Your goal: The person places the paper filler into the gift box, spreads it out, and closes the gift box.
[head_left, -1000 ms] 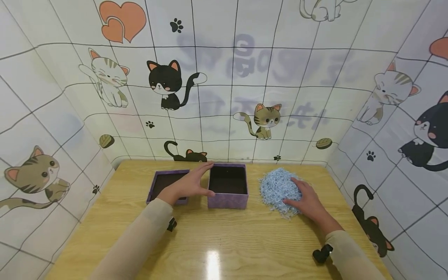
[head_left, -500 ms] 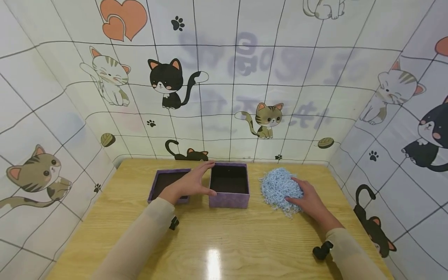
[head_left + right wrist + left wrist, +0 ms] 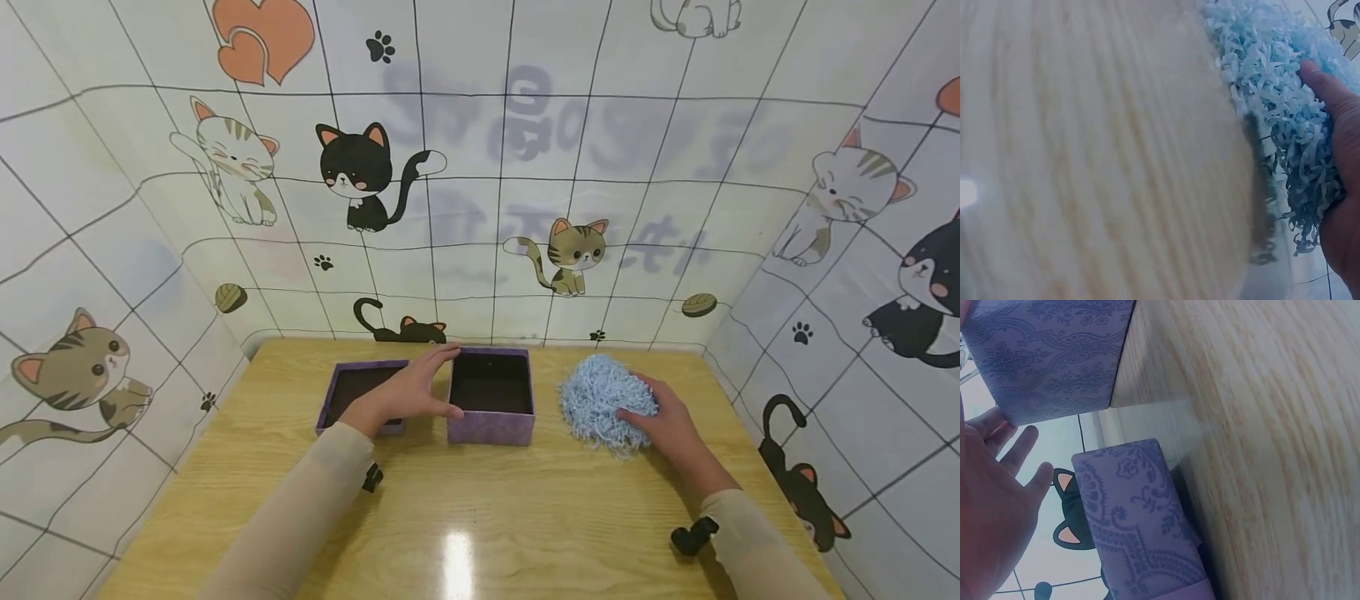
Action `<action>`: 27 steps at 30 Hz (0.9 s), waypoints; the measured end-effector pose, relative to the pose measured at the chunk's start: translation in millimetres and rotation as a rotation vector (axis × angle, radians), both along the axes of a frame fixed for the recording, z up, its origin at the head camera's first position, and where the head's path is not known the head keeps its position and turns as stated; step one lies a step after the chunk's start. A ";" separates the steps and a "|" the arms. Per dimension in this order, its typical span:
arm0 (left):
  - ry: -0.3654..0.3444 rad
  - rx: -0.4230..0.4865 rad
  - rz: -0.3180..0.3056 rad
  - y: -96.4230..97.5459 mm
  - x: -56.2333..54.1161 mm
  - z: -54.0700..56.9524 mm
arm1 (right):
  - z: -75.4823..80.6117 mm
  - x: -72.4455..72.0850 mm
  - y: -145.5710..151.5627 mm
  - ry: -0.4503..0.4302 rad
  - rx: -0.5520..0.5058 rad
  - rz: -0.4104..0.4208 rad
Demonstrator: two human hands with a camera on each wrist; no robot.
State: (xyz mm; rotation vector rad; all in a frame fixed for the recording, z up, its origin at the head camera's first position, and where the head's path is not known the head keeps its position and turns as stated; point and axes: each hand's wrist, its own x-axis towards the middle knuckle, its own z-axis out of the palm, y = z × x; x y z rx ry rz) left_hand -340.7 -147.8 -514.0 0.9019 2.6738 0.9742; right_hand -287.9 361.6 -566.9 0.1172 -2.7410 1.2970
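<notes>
An open purple patterned box (image 3: pixel 491 428) with a dark inside stands mid-table. My left hand (image 3: pixel 408 390) spans its left side and holds it, thumb at the front left corner and fingertips at the back left one. The box's patterned side (image 3: pixel 1054 356) fills the upper left of the left wrist view. My right hand (image 3: pixel 670 423) grips a bunch of light blue shredded paper (image 3: pixel 600 400) from its right side, with the thumb pressed into the strands. In the right wrist view, loose strands (image 3: pixel 1307 169) hang below the thumb; the other fingers are hidden by the paper.
A shallow purple lid (image 3: pixel 337 390) lies left of the box, partly behind my left hand. The wooden table (image 3: pixel 480 508) ends at a white cloth wall (image 3: pixel 465 275) printed with cats. A black wrist mount (image 3: pixel 693 536) sits at the right sleeve.
My right hand has closed into the shredded paper, and the bunch has risen and pulled together, with its front strands gathered off the table. The left hand and the box have stayed put.
</notes>
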 end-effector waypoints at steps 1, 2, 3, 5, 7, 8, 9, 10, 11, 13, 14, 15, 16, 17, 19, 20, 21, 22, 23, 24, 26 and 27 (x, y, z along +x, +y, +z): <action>-0.001 0.001 0.000 -0.1 -0.1 0.2 | 2.7 0.4 -0.5 0.000 -0.016 -0.003; -0.003 -0.001 0.001 -0.3 0.1 0.6 | 5.5 1.0 -1.1 0.002 -0.029 -0.005; -0.005 0.002 0.000 -0.4 0.3 0.6 | 8.3 1.6 -1.8 0.007 -0.040 -0.008; -0.007 -0.003 -0.001 -0.5 0.2 0.2 | 13.4 2.5 -2.8 0.019 -0.060 -0.012; -0.007 -0.007 0.001 -0.6 -0.2 -0.4 | 19.1 3.1 -4.5 0.033 -0.084 -0.014; -0.006 -0.004 0.001 -0.4 -0.3 -0.2 | 21.9 2.9 -5.6 0.044 -0.092 -0.014; -0.005 0.002 0.001 -0.1 -0.3 0.0 | 24.5 2.7 -6.7 0.052 -0.097 -0.016; -0.007 0.001 0.005 -0.1 -0.4 0.2 | 27.1 2.3 -7.9 0.059 -0.100 -0.014; -0.006 0.002 0.007 -0.1 -0.5 0.0 | 29.8 1.9 -9.4 0.066 -0.103 -0.015; -0.009 0.003 0.012 -0.2 -0.5 -0.3 | 35.0 1.0 -12.4 0.079 -0.090 -0.019; -0.010 0.002 0.013 -0.2 -0.3 -0.4 | 37.6 0.8 -14.0 0.082 -0.088 -0.018; -0.011 0.003 0.015 -0.4 -0.3 -0.8 | 40.1 0.6 -15.5 0.084 -0.084 -0.020; -0.013 -0.001 0.017 -0.6 -0.4 -1.3 | 42.7 0.2 -16.9 0.086 -0.083 -0.022; -0.012 -0.003 0.019 -0.7 -0.4 -1.7 | 45.3 0.0 -18.5 0.087 -0.085 -0.025; -0.007 -0.004 0.020 -0.6 -0.3 -2.0 | 50.5 -0.4 -21.0 0.090 -0.096 -0.029; -0.005 -0.004 0.020 -0.7 -0.6 -2.2 | 52.8 -0.7 -22.1 0.092 -0.099 -0.030; 0.000 0.000 0.018 -0.4 -0.8 -2.7 | 55.1 -0.9 -22.9 0.094 -0.102 -0.033; 0.002 0.000 0.017 -0.2 -0.9 -3.1 | 57.2 -1.3 -23.6 0.097 -0.103 -0.035; 0.004 0.001 0.017 0.0 -1.0 -3.2 | 59.0 -1.6 -24.3 0.098 -0.104 -0.035; 0.003 0.003 0.015 0.1 -0.9 -3.3 | 60.7 -1.7 -25.0 0.099 -0.104 -0.034; -0.004 0.005 0.013 0.3 -0.5 -3.4 | 63.3 -2.4 -26.0 0.105 -0.091 -0.031; -0.007 0.001 0.013 0.6 -0.3 -3.4 | 64.6 -2.7 -26.4 0.109 -0.090 -0.029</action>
